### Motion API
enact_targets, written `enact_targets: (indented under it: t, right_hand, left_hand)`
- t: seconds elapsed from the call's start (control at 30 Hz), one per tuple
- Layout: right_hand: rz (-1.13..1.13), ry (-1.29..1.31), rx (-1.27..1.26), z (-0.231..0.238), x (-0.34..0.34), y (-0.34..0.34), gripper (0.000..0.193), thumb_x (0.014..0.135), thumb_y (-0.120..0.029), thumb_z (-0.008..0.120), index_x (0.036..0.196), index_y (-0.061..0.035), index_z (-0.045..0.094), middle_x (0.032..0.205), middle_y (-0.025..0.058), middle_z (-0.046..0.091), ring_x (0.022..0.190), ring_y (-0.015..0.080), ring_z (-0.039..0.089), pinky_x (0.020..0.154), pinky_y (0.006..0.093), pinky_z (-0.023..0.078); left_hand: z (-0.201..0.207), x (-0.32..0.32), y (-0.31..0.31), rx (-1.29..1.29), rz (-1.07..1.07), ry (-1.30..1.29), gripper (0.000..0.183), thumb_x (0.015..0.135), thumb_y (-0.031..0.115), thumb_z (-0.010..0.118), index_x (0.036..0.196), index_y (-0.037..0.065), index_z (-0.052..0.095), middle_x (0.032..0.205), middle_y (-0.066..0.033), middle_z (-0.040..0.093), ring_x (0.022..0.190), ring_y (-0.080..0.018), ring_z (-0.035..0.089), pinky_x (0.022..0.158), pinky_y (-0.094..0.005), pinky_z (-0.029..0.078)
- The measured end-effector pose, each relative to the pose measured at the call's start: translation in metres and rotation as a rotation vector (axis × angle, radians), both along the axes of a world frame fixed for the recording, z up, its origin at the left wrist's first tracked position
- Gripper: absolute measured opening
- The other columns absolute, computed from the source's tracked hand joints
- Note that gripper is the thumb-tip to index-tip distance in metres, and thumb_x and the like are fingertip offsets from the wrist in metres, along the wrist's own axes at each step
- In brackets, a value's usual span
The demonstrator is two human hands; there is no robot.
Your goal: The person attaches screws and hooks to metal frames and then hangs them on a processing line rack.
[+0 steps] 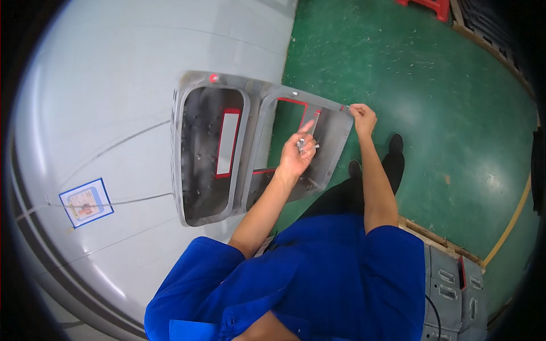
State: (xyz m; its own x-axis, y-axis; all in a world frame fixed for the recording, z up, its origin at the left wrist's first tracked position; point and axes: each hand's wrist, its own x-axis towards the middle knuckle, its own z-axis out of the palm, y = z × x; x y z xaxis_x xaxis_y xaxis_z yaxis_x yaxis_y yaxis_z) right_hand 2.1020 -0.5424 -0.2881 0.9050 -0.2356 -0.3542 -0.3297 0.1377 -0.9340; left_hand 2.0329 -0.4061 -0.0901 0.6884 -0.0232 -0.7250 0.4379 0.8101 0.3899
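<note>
A grey frame-like panel [250, 136] with two large rounded openings stands in front of me, against the white surface on the left. My left hand [298, 152] is over its right-hand opening, fingers curled around several small silvery metal pieces [301, 145], with the index finger stretched out. At the panel's far right corner, my right hand [364, 119] has thumb and fingertips pinched together by the edge; whatever lies between them is too small to make out. Red strips [228, 143] border cut-outs in the panel, and a red spot [214, 78] marks its far left corner.
The large white surface [131, 125] bears a blue-edged picture sheet [86, 203]. Grey metal parts [455, 284] are stacked at the lower right beside a wooden edge. A red stool-like object [432, 7] and a loaded pallet [489, 40] stand far right on the green floor [443, 113].
</note>
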Motion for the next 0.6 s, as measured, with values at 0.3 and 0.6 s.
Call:
enact_targets:
  t: [0.3,0.6]
  right_hand:
    - [0.158,0.102,0.011,-0.010,0.018,0.003,0.006,0.068,-0.004,0.067,0.073,-0.0029,0.065,0.068,0.0063,0.066,0.062,0.0124,0.062,0.058,0.0237,0.047]
    - [0.226,0.018,-0.024,-0.006,0.033,-0.004,0.008,0.070,-0.010,0.067,0.072,-0.0020,0.065,0.065,0.0076,0.064,0.060,0.0125,0.060,0.057,0.0256,0.045]
  left_hand:
    - [0.002,0.057,-0.017,0.155,0.293,-0.019,0.020,0.079,0.004,0.044,0.099,0.004,0.048,0.064,-0.0027,0.038,0.050,-0.0115,0.034,0.037,-0.0223,0.026]
    - [-0.004,0.067,-0.015,0.173,0.313,0.048,0.005,0.080,0.009,0.047,0.083,0.006,0.045,0.065,-0.0037,0.040,0.050,-0.0119,0.036,0.037,-0.0225,0.026]
